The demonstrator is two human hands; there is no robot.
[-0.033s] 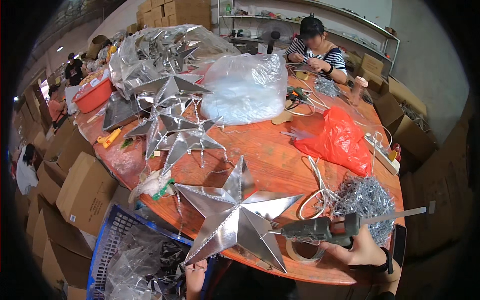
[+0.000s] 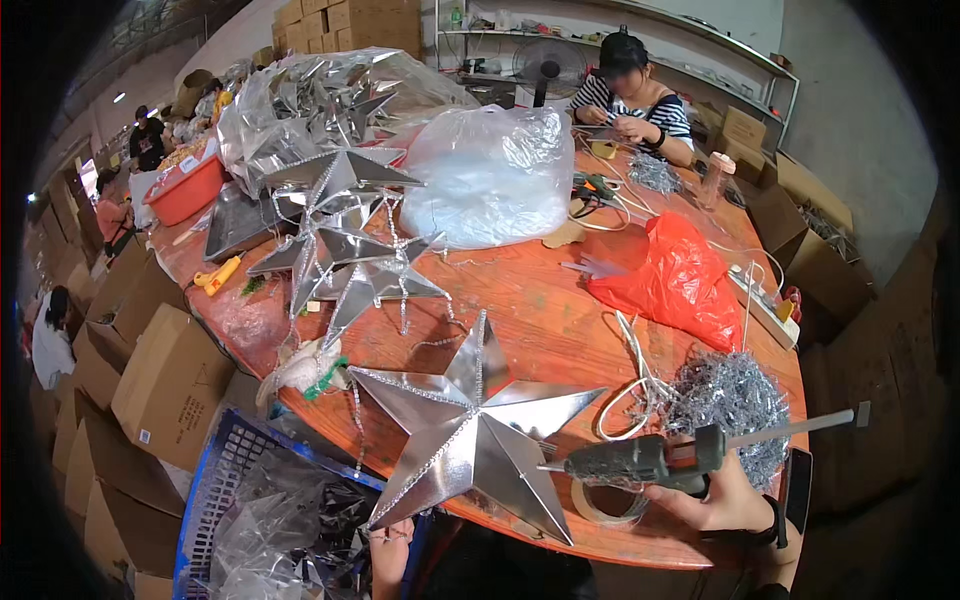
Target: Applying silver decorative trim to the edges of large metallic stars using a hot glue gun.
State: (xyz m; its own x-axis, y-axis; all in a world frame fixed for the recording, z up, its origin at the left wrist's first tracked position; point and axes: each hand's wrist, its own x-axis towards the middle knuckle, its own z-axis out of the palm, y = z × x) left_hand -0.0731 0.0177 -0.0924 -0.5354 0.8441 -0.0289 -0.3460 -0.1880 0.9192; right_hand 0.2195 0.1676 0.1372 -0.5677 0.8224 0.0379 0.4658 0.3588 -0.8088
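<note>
A large silver five-pointed star (image 2: 480, 410) with shiny faceted faces lies at the table's near edge, a sparkly strip running along some of its ridges. My left hand (image 2: 392, 545) grips its lower left point from below; part of the fingers is hidden behind the star. In my right hand (image 2: 725, 500) is a dark green glue gun (image 2: 625, 462), fingers wrapped round its handle. A pale glue stick (image 2: 790, 429) juts from the gun's rear. The nozzle is close to the star's right side; whether it touches, I cannot tell. Beneath the gun sits a roll of tape (image 2: 610, 500).
Silver tinsel (image 2: 730, 405), a red plastic bag (image 2: 670, 285) and a power strip (image 2: 765, 310) lie on the right. Several more stars (image 2: 350, 245) and a big clear bag (image 2: 490, 180) stand farther back. A blue crate (image 2: 215, 480) is at lower left. Another person (image 2: 635, 100) works across the table.
The glue gun in my right hand has tilted very slightly. The star and my left hand look the same.
</note>
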